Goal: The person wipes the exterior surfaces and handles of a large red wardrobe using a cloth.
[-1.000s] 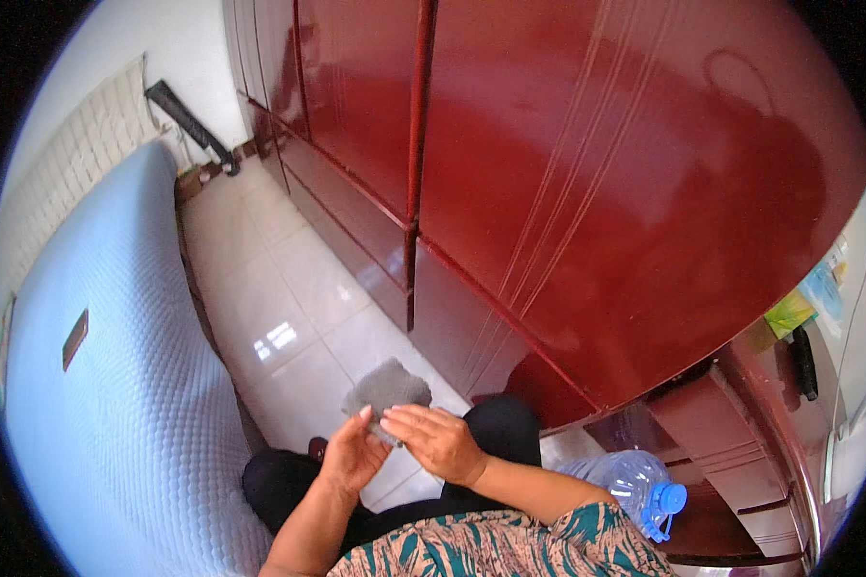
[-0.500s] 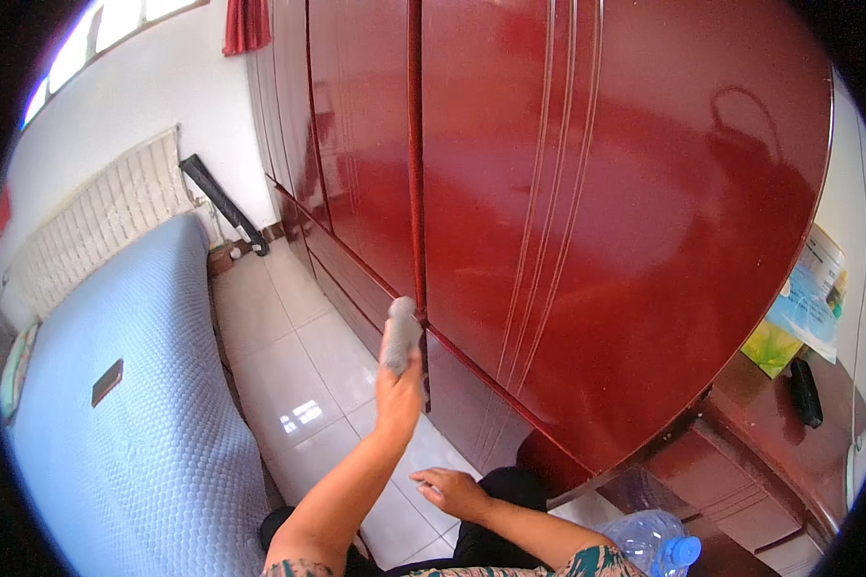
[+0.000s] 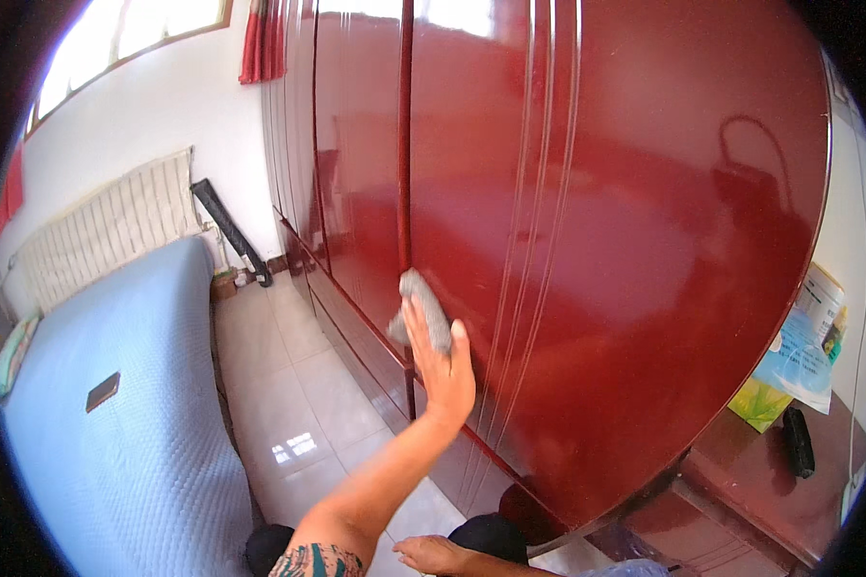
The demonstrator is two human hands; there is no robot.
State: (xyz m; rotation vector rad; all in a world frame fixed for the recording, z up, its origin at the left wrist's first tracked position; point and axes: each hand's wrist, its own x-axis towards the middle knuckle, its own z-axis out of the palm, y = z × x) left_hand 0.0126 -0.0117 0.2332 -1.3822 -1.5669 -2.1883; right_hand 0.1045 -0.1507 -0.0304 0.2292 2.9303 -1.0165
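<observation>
My left hand (image 3: 446, 380) presses a grey cloth (image 3: 427, 306) against the glossy dark red wardrobe (image 3: 635, 240), just beside the raised vertical strip between its doors. The fingers lie stretched over the cloth and the thumb stands apart. Low in the picture, my right hand (image 3: 428, 554) rests near my dark-clad knee (image 3: 491, 539). Its fingers are loosely extended with nothing visible in them, and the lower edge cuts off part of it.
On the left, a bed with a blue quilted cover (image 3: 154, 385) bears a dark flat phone-like object (image 3: 103, 391). A long black case (image 3: 231, 233) leans at the far wall. To the right, a dark red desk (image 3: 741, 471) holds a black object (image 3: 798, 442) and a green-yellow box (image 3: 760, 404).
My left hand has moved right with the cloth, from the door's edge strip onto the door face, and its fingers have flattened. My right hand sits lower. The view has tilted up.
</observation>
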